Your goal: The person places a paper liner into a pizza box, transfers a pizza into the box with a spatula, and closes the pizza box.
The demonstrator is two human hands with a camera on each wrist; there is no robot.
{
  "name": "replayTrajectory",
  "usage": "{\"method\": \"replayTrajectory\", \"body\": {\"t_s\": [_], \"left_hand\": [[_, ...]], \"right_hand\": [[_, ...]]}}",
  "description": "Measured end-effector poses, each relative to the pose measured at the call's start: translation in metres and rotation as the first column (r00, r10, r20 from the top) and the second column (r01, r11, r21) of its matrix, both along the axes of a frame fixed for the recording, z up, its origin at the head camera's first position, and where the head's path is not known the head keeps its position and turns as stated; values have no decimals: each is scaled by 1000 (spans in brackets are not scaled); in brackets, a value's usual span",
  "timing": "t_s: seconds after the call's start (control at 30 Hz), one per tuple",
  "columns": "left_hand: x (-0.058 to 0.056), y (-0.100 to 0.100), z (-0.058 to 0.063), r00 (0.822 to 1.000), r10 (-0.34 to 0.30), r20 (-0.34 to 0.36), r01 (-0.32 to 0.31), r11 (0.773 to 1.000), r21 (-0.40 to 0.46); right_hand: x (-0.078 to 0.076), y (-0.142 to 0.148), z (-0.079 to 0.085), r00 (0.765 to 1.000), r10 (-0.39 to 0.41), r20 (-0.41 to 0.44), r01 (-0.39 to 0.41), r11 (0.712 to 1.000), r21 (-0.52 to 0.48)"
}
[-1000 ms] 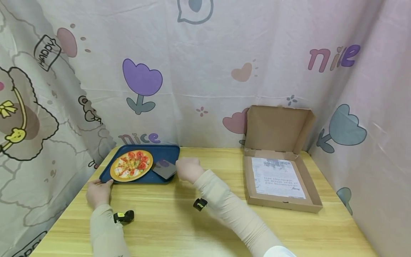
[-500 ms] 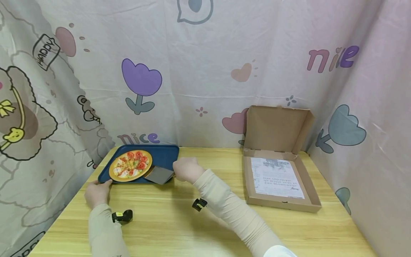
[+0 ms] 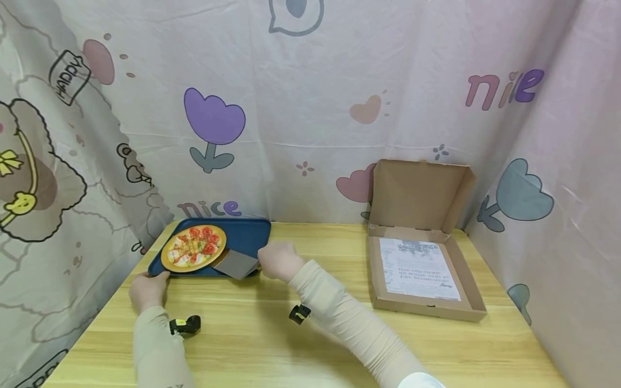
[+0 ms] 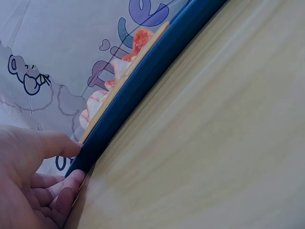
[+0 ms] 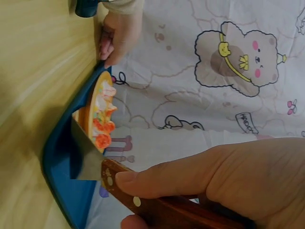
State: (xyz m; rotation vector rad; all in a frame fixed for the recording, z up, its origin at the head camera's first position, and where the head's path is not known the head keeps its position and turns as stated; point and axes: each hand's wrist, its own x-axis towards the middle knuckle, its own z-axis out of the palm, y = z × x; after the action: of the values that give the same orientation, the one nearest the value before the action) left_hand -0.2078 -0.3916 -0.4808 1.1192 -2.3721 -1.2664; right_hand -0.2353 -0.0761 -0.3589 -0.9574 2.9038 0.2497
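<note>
My left hand (image 3: 148, 291) pinches the near left corner of the blue tray (image 3: 247, 235) between thumb and fingers, as the left wrist view shows. On the tray lies a round pizza (image 3: 194, 248) with red and white toppings on a yellow-brown crust. My right hand (image 3: 281, 261) grips the riveted wooden handle (image 5: 136, 198) of a metal spatula (image 3: 236, 264), thumb along its top. The flat spatula blade points left, its front edge at the pizza's near right rim. In the right wrist view the crust on that side looks slightly raised, and the blade's tip is partly hidden there.
An open cardboard pizza box (image 3: 427, 310) stands at the right of the wooden table (image 3: 252, 339), lid upright at the back and printed paper (image 3: 419, 269) inside. A patterned curtain (image 3: 301, 108) hangs close behind the table and along both sides.
My right hand has moved slightly left and pushed the spatula blade up to the pizza's edge. The pizza has shifted a little left. My left hand stays at the tray's corner.
</note>
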Motion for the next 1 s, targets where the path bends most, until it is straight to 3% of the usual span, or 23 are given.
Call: {"method": "replayTrajectory", "body": {"t_s": [0.67, 1.0], "left_hand": [[-2, 2, 0, 1000, -4, -3, 4, 1000, 0], [0, 1, -2, 1000, -6, 3, 6, 1000, -4]], "right_hand": [[-10, 3, -10, 988, 22, 155, 2, 988, -154], [-10, 3, -24, 999, 31, 32, -25, 983, -181]]}}
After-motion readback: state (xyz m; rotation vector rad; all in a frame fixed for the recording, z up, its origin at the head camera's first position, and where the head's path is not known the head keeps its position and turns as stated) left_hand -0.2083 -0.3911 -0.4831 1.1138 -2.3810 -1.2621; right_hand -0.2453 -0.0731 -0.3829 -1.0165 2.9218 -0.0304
